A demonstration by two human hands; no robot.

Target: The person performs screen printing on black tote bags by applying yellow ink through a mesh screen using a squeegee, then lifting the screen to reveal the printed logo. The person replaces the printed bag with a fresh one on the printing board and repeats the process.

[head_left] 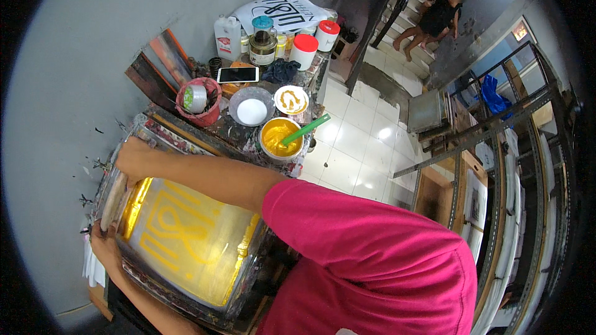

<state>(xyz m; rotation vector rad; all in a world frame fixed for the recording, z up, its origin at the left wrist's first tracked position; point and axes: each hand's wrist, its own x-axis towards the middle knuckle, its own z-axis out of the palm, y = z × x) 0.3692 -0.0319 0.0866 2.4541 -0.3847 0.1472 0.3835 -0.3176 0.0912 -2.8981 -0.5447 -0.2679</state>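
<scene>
A printing screen (233,303) in a dark frame lies before me, its mesh coated yellow with a looped letter design showing through. Bands of wet yellow ink (138,208) lie along its far left and right sides. Both my hands grip the wooden handle of a squeegee (113,203) at the screen's left end. My left hand (105,245) is closed round the nearer end, with its fingers partly hidden. Around the farther end, my right hand (132,160) is closed, and that forearm crosses over the screen's far edge.
Behind the screen, a paint-stained table holds a tub of yellow ink (273,139) with a green stick (307,130), a red bucket (214,108), a phone (238,75) and several jars. A metal rack (490,198) stands right. A person (437,18) is on the stairs.
</scene>
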